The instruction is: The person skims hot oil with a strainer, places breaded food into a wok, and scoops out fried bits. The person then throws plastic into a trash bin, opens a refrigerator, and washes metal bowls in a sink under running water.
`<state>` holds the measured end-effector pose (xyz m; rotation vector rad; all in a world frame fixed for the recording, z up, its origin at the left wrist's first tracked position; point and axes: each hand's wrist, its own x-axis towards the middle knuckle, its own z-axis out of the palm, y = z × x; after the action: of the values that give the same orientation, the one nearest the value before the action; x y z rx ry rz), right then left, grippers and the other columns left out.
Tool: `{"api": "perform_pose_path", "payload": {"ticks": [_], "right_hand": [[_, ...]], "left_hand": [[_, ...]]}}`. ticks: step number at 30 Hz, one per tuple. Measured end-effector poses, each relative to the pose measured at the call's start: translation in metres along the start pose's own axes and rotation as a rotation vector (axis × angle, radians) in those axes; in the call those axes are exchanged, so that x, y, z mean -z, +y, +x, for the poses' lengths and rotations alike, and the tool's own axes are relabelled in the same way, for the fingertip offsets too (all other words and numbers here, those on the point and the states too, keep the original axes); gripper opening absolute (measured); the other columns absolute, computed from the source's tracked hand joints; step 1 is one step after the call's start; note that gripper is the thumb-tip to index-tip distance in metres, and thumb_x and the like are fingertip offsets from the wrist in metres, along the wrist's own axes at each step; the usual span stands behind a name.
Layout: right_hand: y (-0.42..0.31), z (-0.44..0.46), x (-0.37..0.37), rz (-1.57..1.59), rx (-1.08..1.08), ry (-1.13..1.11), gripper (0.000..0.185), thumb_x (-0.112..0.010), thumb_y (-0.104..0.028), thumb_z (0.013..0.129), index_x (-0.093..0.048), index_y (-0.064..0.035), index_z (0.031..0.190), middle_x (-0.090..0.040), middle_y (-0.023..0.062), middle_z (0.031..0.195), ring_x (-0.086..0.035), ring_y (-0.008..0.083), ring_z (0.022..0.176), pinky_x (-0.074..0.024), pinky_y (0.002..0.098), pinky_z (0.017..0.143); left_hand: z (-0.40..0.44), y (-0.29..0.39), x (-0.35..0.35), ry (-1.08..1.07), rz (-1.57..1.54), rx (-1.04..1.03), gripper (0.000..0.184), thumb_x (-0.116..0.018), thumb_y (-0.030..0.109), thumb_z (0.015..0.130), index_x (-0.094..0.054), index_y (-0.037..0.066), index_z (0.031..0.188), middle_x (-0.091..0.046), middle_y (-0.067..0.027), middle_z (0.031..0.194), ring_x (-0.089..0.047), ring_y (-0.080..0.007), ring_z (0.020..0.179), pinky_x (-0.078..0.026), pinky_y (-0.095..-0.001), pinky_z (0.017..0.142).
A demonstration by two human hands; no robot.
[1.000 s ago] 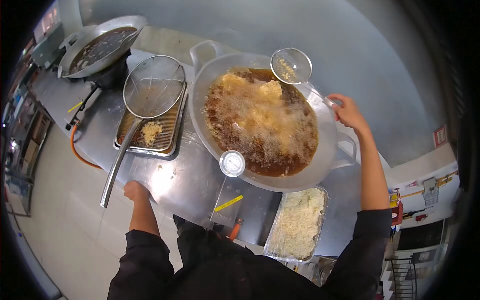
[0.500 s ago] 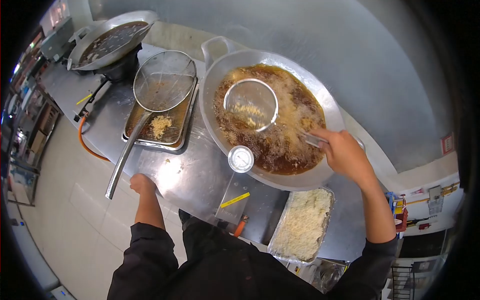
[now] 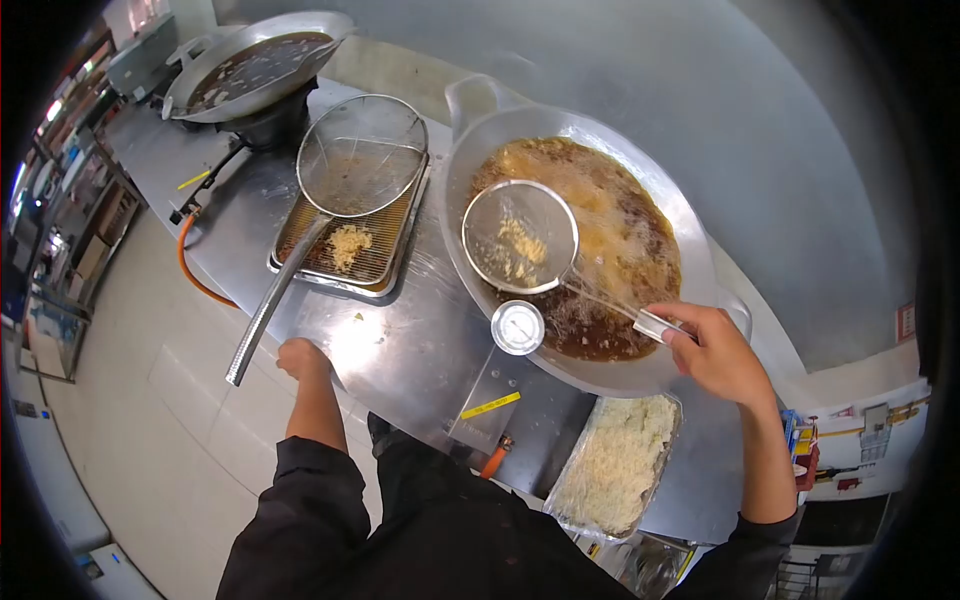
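While the left hand [image 3: 302,358] sits curled, the right hand [image 3: 722,355] holds a strainer [image 3: 520,237].

**Wide silver metal wok [image 3: 268,97] stands at the far left**

We see dark liquid [image 3: 255,68] with pale flecks inside it and a black burner [image 3: 265,127] beneath. From its black pipe [image 3: 216,174], an orange flexible hose [image 3: 184,262] curves along the edge of the silver metal surface [image 3: 415,350]. We make out crowded shelving [image 3: 75,245] at left, a pale tiled floor [image 3: 165,400], a smooth grey wall [image 3: 660,70] and a small red-and-white sign [image 3: 906,323] at right.
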<state>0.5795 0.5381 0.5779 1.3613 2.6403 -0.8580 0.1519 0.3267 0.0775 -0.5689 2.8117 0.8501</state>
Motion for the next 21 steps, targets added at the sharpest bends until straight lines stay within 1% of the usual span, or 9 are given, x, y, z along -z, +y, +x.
{"api": "perform_pose_path", "payload": {"ticks": [2, 4, 7, 8, 10, 11, 15, 16, 21], "right_hand": [[-0.007, 0.01, -0.003, -0.107, 0.112, 0.142, 0.028, -0.053, -0.001, 0.085, -0.06, -0.0009, 0.112, -0.065, 0.0195, 0.083, -0.058, 0.0307, 0.062, -0.0463, 0.0347, 0.065], [-0.021, 0.025, -0.006, -0.234, 0.171, 0.292, 0.028, -0.054, -0.002, 0.085, -0.061, -0.0023, 0.112, -0.064, 0.0188, 0.078, -0.057, 0.0328, 0.06, -0.0459, 0.0373, 0.064], [-0.06, 0.052, -0.001, -0.216, 0.114, 0.324, 0.028, -0.055, -0.005, 0.085, -0.061, -0.0048, 0.112, -0.063, 0.0191, 0.074, -0.059, 0.0358, 0.063, -0.0451, 0.043, 0.065], [-0.07, 0.066, -0.006, -0.282, 0.18, 0.403, 0.027, -0.054, -0.006, 0.085, -0.061, -0.0051, 0.112, -0.062, 0.02, 0.074, -0.059, 0.0357, 0.064, -0.045, 0.0436, 0.065], [-0.092, 0.09, -0.017, -0.406, 0.307, 0.566, 0.027, -0.054, -0.009, 0.086, -0.061, -0.0059, 0.112, -0.061, 0.0219, 0.073, -0.06, 0.0354, 0.064, -0.0448, 0.0449, 0.064], [-0.109, 0.099, -0.023, -0.571, 0.34, 0.612, 0.022, -0.052, -0.01, 0.087, -0.062, -0.0044, 0.106, -0.062, 0.0212, 0.072, -0.062, 0.0348, 0.068, -0.047, 0.0445, 0.062], [-0.137, 0.158, -0.069, -0.957, 0.62, 0.564, 0.011, -0.055, -0.007, 0.081, -0.062, -0.0018, 0.088, -0.064, 0.0147, 0.067, -0.066, 0.0297, 0.064, -0.0526, 0.0391, 0.056], [-0.146, 0.166, -0.083, -1.038, 0.688, 0.531, 0.008, -0.056, -0.006, 0.079, -0.061, -0.0022, 0.082, -0.065, 0.0123, 0.066, -0.067, 0.0276, 0.063, -0.054, 0.0371, 0.054], [-0.166, 0.185, -0.101, -1.042, 0.742, 0.589, 0.004, -0.058, -0.006, 0.075, -0.061, -0.0044, 0.075, -0.065, 0.0103, 0.066, -0.067, 0.0235, 0.061, -0.0536, 0.0339, 0.051]], "left_hand": [[-0.033, 0.031, 0.037, 0.026, -0.086, 0.111, 0.032, -0.038, 0.015, 0.091, -0.061, -0.008, 0.092, -0.061, -0.025, 0.1, -0.064, -0.037, 0.086, -0.056, -0.0431, 0.072], [-0.025, 0.025, 0.025, 0.003, -0.119, 0.122, 0.032, -0.038, 0.015, 0.09, -0.061, -0.008, 0.093, -0.061, -0.0256, 0.099, -0.064, -0.0375, 0.086, -0.055, -0.0439, 0.072], [-0.025, 0.027, 0.031, 0.059, -0.114, 0.149, 0.034, -0.036, 0.016, 0.091, -0.06, -0.009, 0.094, -0.06, -0.0282, 0.099, -0.064, -0.039, 0.088, -0.054, -0.0457, 0.075], [-0.031, 0.033, 0.035, 0.09, -0.103, 0.16, 0.036, -0.035, 0.016, 0.092, -0.059, -0.009, 0.095, -0.06, -0.0293, 0.098, -0.064, -0.0397, 0.089, -0.053, -0.0464, 0.076], [-0.044, 0.048, 0.05, 0.159, -0.273, 0.319, 0.041, -0.03, 0.022, 0.094, -0.06, -0.007, 0.096, -0.061, -0.0289, 0.1, -0.062, -0.0405, 0.092, -0.051, -0.048, 0.08], [-0.049, 0.054, 0.057, 0.192, -0.36, 0.391, 0.044, -0.028, 0.025, 0.095, -0.06, -0.006, 0.097, -0.062, -0.0287, 0.1, -0.062, -0.0409, 0.094, -0.05, -0.0489, 0.082], [-0.05, 0.057, 0.066, 0.085, -0.326, 0.445, 0.058, -0.02, 0.04, 0.098, -0.061, -0.001, 0.102, -0.064, -0.0216, 0.104, -0.059, -0.0412, 0.099, -0.045, -0.0505, 0.088], [-0.049, 0.056, 0.067, 0.085, -0.333, 0.434, 0.058, -0.019, 0.039, 0.098, -0.061, -0.002, 0.102, -0.064, -0.0221, 0.104, -0.059, -0.0411, 0.1, -0.045, -0.0503, 0.088], [-0.047, 0.047, 0.06, 0.042, -0.385, 0.344, 0.061, -0.019, 0.04, 0.098, -0.062, -0.002, 0.103, -0.064, -0.023, 0.104, -0.059, -0.0414, 0.1, -0.045, -0.0502, 0.089]]}}
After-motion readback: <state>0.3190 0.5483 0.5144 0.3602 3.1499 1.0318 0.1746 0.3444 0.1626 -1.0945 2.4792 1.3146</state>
